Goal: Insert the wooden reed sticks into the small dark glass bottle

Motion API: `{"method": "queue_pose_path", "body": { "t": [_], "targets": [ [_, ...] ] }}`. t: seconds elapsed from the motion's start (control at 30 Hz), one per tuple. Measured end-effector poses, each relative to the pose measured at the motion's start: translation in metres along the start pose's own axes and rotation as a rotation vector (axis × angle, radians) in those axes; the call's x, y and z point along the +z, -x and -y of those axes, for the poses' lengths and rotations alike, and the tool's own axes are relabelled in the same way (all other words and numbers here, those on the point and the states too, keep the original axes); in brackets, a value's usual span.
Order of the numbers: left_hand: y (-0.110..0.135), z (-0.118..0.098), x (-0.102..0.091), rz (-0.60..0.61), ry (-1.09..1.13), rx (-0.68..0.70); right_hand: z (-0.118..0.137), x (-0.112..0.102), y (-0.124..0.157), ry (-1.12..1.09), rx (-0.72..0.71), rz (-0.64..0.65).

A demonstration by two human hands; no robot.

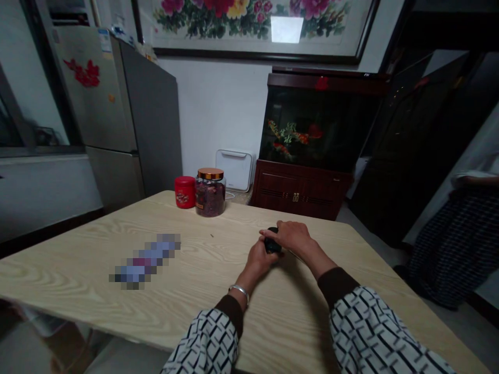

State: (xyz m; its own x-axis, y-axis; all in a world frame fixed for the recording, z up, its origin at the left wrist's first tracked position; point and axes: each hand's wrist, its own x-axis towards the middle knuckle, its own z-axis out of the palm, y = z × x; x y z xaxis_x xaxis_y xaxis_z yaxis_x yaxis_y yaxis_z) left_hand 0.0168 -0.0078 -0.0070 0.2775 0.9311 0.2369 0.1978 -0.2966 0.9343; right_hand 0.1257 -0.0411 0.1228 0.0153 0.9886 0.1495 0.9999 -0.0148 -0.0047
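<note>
Both my hands meet over the middle of a pale wooden table (pixel 97 244). My left hand (pixel 260 258) is closed around the underside of a small black object (pixel 272 245). Over the top of that same object lies my right hand (pixel 293 236), fingers curled on it. Most of the object is hidden by my fingers, so I cannot make out what it is. A silver bangle (pixel 240 291) sits on my left wrist. Both sleeves carry a black and white pattern.
A red tin (pixel 184 191) and a glass jar (pixel 210 193) with a copper lid stand at the table's far edge. A blurred flat item (pixel 146 261) lies to the left. A fridge (pixel 117 109), fish tank (pixel 315 124) and another person (pixel 460 244) surround the table.
</note>
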Motion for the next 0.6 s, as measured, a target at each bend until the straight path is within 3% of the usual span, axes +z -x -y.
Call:
{"method": "queue_pose_path", "body": {
  "t": [0.2,0.37,0.43,0.53,0.6],
  "targets": [
    [-0.003,0.006,-0.006,-0.029,-0.107,0.073,0.001,-0.005,-0.018,0.044,-0.064,0.122],
    [-0.002,0.006,-0.009,-0.025,-0.089,0.093,-0.019,-0.014,-0.018,-0.283,-0.419,0.272],
    [-0.003,0.007,-0.008,-0.026,-0.072,0.092,-0.017,-0.014,-0.017,-0.282,-0.354,0.209],
    [-0.004,0.008,-0.007,-0.005,-0.068,0.051,-0.006,-0.011,-0.015,-0.073,-0.126,0.131],
    [-0.004,0.008,-0.008,-0.006,-0.076,0.056,0.000,-0.011,-0.016,0.046,-0.071,0.137]
  ]
}}
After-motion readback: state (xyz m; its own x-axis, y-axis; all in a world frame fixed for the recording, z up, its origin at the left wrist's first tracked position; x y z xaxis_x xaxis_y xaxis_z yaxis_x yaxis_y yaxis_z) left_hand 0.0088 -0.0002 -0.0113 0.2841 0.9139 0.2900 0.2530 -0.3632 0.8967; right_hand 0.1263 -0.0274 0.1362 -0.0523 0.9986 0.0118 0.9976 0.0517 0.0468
